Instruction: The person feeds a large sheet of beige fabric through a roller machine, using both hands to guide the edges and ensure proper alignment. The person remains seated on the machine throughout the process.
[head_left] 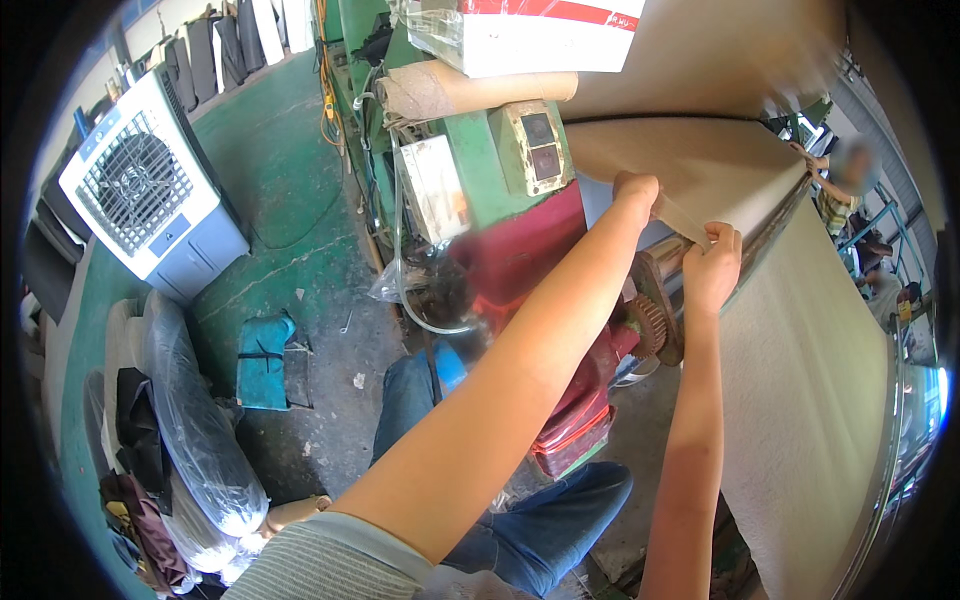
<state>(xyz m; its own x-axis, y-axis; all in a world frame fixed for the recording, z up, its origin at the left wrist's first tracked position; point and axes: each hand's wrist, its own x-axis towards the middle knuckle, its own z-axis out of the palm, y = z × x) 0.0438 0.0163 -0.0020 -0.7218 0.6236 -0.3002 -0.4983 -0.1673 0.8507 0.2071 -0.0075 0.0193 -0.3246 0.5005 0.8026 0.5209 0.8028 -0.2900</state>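
Both my arms reach out over a green and red machine (505,240) with gear wheels at its side. My left hand (637,192), fingers curled closed, grips one end of a narrow beige strip (684,218). The strip stretches from it toward my right hand (712,265), whose bent fingers pinch its other end. I cannot tell whether this strip is a loose piece or the edge of the wide beige sheet (690,150) behind it. Just below my hands sit a roller end and a rusty toothed gear (650,325). More beige sheet (810,380) hangs down at the right.
A white and red box (550,40) rests above a brown roll (470,90) on the machine. Another person (845,185) holds the sheet's far side. At left stand an air cooler (150,185) and plastic-wrapped rolls (195,410). A teal bundle (265,360) lies on the floor.
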